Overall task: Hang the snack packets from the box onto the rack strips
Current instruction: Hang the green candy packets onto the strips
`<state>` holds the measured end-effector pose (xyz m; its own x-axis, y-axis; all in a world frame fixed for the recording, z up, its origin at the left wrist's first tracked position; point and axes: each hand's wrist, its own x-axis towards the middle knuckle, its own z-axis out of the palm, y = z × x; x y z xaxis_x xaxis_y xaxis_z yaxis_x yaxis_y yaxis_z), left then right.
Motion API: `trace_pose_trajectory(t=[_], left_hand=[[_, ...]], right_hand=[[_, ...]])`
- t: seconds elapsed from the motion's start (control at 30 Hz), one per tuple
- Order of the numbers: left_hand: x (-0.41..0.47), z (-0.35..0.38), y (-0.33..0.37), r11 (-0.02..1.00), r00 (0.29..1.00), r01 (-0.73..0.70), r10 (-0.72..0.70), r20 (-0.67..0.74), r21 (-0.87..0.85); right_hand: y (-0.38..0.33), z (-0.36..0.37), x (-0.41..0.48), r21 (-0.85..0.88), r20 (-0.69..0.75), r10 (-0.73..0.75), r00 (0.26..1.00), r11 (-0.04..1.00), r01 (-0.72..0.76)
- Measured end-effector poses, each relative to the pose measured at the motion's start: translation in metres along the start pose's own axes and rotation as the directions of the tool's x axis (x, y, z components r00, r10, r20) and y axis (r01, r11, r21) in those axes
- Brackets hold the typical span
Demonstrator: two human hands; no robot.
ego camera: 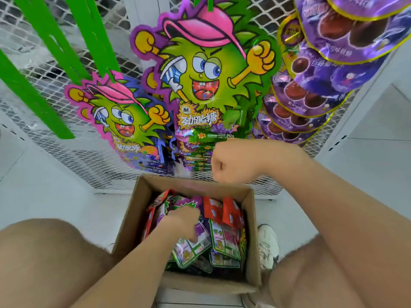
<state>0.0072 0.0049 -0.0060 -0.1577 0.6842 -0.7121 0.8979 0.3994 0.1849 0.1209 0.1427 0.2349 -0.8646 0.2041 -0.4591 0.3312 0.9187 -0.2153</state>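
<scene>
Lying in a loose heap under the left hand, the snack packets fill the bottom of the open cardboard box, red ones toward the far side and green-and-purple ones nearer the wrist. The left hand is down among them with its fingers curled round the top of a purple packet, so this looks like the picking step: a packet is being taken but has not yet left the box. The right hand hovers above the far rim of the box, beyond the left hand, curled into a fist with its back to the camera; nothing shows in it, though its underside is hidden. Just beyond its knuckles hangs a column of green packets, and above that a large cartoon header card; a second card hangs to the left of both hands, below bare green strips against wire mesh. Round purple bags hang up to the right of the right hand. The next move probably calls for lifting the packet clear, finding its hang hole, and hooking it on a free tab of a strip, likely with the right hand steadying the strip.
</scene>
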Motion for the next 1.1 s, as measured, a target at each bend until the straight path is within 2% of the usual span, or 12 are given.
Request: trace_pose_trajectory(t=[0.1,0.27,0.47,0.63,0.77,0.9,1.0,1.1], left_hand=[[0.012,0.044,0.0,0.997,0.998,0.07,-0.07,0.004,-0.012],[0.015,0.082,0.013,0.975,0.991,0.111,-0.093,-0.099,0.192],[0.0,0.038,0.018,0.986,0.992,0.0,0.021,-0.127,0.168],[-0.03,-0.018,0.022,0.968,0.984,-0.015,0.059,-0.169,0.251],[-0.069,-0.082,0.017,0.992,0.964,-0.114,0.124,-0.236,0.053],[-0.119,-0.143,0.014,0.952,0.897,-0.246,0.151,-0.416,-0.184],[-0.153,-0.174,0.01,0.861,0.865,-0.296,0.057,-0.499,-0.414],[-0.17,-0.186,0.005,0.759,0.806,-0.329,-0.084,-0.586,-0.562]], right_hand=[[0.005,0.003,0.005,0.017,0.051,0.001,0.999,1.0,-0.002],[0.008,0.003,0.011,0.05,0.109,0.005,0.994,0.999,-0.01],[0.005,0.002,0.01,0.099,0.123,0.014,0.992,0.995,-0.027],[0.002,-0.003,0.005,0.096,0.105,-0.016,0.994,0.995,0.005],[0.004,-0.01,-0.004,0.033,0.109,0.038,0.993,0.999,-0.042],[0.006,-0.021,-0.022,0.002,0.159,0.138,0.978,0.99,-0.14],[0.013,-0.022,-0.029,0.044,0.177,0.153,0.972,0.986,-0.164],[0.021,-0.025,-0.036,0.066,0.054,0.127,0.99,0.989,-0.131]])
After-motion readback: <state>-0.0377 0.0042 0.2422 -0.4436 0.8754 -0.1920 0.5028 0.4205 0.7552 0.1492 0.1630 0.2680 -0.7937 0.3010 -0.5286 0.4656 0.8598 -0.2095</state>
